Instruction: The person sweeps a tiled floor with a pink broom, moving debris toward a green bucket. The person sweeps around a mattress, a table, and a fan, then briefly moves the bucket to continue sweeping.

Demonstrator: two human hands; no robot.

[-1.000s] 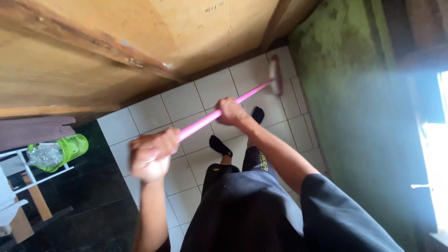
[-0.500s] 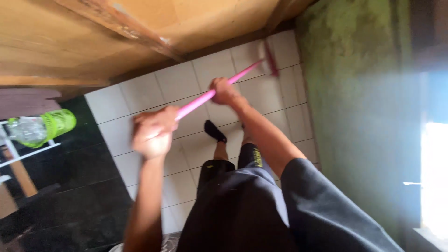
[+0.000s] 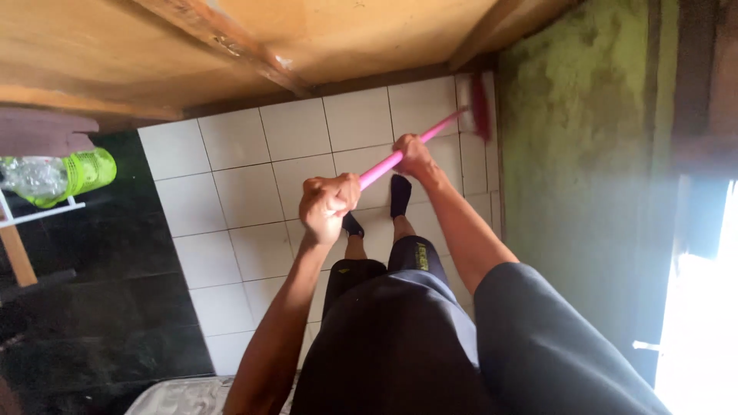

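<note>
I hold a broom with a pink handle (image 3: 384, 164) in both hands. My left hand (image 3: 329, 204) grips the upper end of the handle. My right hand (image 3: 416, 156) is closed around it further down. The red broom head (image 3: 480, 107) rests on the white tiled floor (image 3: 231, 177), close against the green wall (image 3: 584, 154) and near the wooden panel (image 3: 231, 38). My two feet in black socks stand on the tiles below the handle.
A green basket (image 3: 84, 173) with clear plastic bottles sits on a white rack at the left, over dark floor tiles (image 3: 100, 307). A bright window opening (image 3: 703, 323) is at the right. A patterned mat edge (image 3: 184, 396) lies at the bottom.
The broom head has moved right, to the corner by the green wall. My left hand has come down and in toward my body; my feet have shifted closer together.
</note>
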